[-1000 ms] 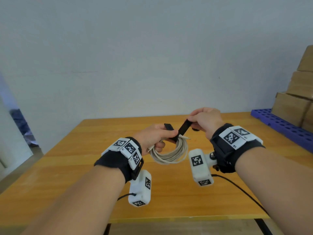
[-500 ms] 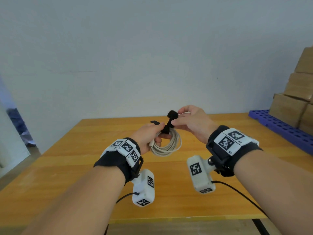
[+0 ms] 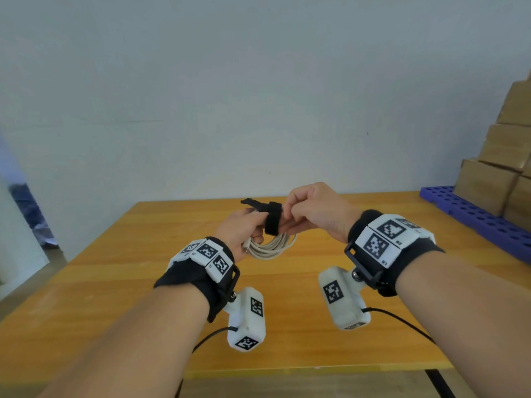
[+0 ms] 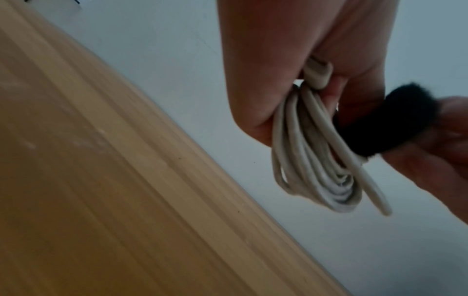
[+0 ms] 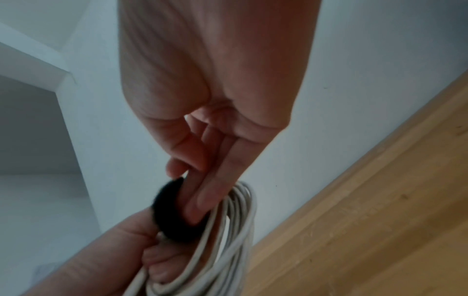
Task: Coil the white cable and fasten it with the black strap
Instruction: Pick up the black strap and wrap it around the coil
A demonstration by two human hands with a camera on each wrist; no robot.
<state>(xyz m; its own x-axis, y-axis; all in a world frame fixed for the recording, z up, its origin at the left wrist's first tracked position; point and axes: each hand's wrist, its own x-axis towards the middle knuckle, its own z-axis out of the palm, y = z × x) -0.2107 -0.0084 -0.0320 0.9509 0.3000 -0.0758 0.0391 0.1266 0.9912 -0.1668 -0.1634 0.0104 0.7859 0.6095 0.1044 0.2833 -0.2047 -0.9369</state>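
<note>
Above table [image 3: 287,297]: both hands apparently pinch strap [image 3: 272,222] round cable [image 3: 270,248]

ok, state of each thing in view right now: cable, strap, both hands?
white cable: coiled, held above the table, not resting on it.
black strap: looped around the coil; one end sticks out free, not seen fastened.
left hand: grips the coil.
right hand: fingers press on the strap.
table: bare wood below the hands.
</note>
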